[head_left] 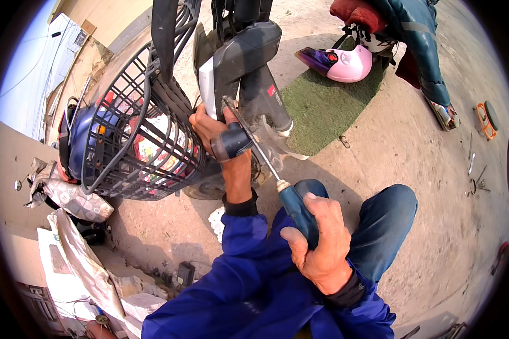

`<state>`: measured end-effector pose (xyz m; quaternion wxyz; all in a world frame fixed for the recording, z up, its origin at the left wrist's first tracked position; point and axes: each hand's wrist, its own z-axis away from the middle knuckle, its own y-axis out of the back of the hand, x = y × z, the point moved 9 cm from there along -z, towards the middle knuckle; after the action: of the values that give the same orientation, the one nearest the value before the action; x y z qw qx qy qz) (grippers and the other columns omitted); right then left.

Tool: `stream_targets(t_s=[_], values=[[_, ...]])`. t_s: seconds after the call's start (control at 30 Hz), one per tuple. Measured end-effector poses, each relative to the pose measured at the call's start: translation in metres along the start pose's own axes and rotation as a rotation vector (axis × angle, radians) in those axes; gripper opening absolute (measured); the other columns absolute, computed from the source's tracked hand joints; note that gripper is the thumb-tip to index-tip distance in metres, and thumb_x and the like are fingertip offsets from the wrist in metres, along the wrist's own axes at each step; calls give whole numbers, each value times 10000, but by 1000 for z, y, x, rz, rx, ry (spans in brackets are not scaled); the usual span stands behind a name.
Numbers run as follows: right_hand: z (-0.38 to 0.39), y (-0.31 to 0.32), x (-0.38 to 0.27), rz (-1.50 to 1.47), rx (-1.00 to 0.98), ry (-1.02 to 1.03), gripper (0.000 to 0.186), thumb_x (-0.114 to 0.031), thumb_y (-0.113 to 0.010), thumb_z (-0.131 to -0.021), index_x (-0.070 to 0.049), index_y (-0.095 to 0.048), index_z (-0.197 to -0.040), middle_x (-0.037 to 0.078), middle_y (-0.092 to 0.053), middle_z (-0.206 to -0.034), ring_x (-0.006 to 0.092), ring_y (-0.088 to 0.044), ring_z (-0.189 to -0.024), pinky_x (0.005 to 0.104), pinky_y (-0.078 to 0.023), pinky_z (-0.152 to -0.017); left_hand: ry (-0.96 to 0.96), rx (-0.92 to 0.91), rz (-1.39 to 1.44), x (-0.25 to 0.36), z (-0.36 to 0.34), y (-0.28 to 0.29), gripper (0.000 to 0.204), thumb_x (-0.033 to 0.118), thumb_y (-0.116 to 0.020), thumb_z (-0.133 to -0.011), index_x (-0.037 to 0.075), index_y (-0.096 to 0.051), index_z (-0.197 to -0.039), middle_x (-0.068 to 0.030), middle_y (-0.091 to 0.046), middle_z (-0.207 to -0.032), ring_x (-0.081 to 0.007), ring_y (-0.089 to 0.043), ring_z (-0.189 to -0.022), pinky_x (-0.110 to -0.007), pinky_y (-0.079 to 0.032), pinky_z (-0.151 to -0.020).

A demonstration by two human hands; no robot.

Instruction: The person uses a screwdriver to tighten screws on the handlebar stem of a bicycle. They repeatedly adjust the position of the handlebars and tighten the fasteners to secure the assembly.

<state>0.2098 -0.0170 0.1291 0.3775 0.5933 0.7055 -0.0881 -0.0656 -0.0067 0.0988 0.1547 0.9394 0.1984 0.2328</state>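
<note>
My right hand (325,248) grips the blue handle of a screwdriver (300,212). Its long metal shaft slants up and left, and the tip reaches the black front panel (229,85) of an electric scooter. At that panel's lower end my left hand (212,130) is closed, its fingers curled against the edge beside a white trim strip (207,85). A dark, rounded part (232,142) lies across the back of the left hand, hiding some of it. What the fingertips press on is partly hidden.
A black basket (147,130) with packages stands left of the scooter. Beyond is a green mat (328,107); a pink helmet (350,65) sits near a person's dark sleeve (427,56). An orange-framed stool (486,120) and loose tools (479,181) lie right. Bags (76,198) lie left.
</note>
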Motion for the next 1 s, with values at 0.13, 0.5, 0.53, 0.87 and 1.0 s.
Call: stream_targets(t_s=[0.13,0.5,0.53,0.87,1.0], values=[[-4,4,1,-136,10,-107,619,-34,-796,-895,-2,-410,-1377,257,-488,-1243,283,-579,-1001,328,-529,-853,-19,28,-23,2,0,1,440,94,-666,-995,-74,-446,-1337,-299,-512,-1226,-502,-563,-1126,-564,-448,-974],[1,-9,-21,83,-94,-9,668,-110,-902,-838,20,-531,-1379,271,-611,-1170,328,-700,-880,374,-588,-645,50,-16,-18,-2,-3,0,542,85,-771,-927,-43,-433,-1332,-270,-519,-1203,-474,-578,-1113,-542,-478,-961],[0,-7,-22,-4,-63,-11,684,-81,-870,-856,10,-485,-1414,266,-617,-1154,353,-690,-893,392,-581,-663,42,-17,-22,-1,-4,0,548,86,-773,-927,-42,-430,-1334,-272,-519,-1203,-475,-578,-1112,-542,-479,-962],[4,-10,-28,199,-126,-26,484,-140,-789,-943,56,-592,-1340,221,-649,-1051,312,-645,-811,368,-529,-594,28,-1,-36,-5,-1,-1,556,98,-767,-928,-40,-429,-1349,-269,-517,-1186,-473,-574,-1107,-539,-482,-959],[-3,-9,-33,106,-111,-9,560,-93,-773,-932,83,-517,-1398,197,-633,-993,303,-627,-763,379,-523,-582,28,-13,-37,-5,-1,0,538,108,-750,-942,-44,-434,-1350,-260,-518,-1186,-470,-575,-1105,-538,-480,-962]])
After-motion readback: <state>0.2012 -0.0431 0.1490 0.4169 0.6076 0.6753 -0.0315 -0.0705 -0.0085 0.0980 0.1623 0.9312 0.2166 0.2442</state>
